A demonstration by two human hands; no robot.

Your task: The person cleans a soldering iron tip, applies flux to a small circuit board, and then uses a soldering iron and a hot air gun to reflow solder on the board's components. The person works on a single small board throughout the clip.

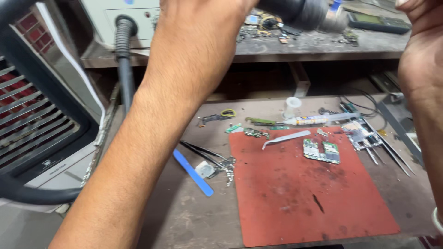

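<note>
I'm gripping the grey hot-air handle w/ my left hand, top centre of frame; right hand, upper right, fingers cut off (can't tell). Keeping the nozzle steady, clear of the circuit board on the red mat at centre-right.

Both forearms are bare with no sleeves in view, the left hand and its long forearm showing fine hair and no watch or ring, while the right hand carries only a pale bangle-like band at the frame's lower right edge.
</note>
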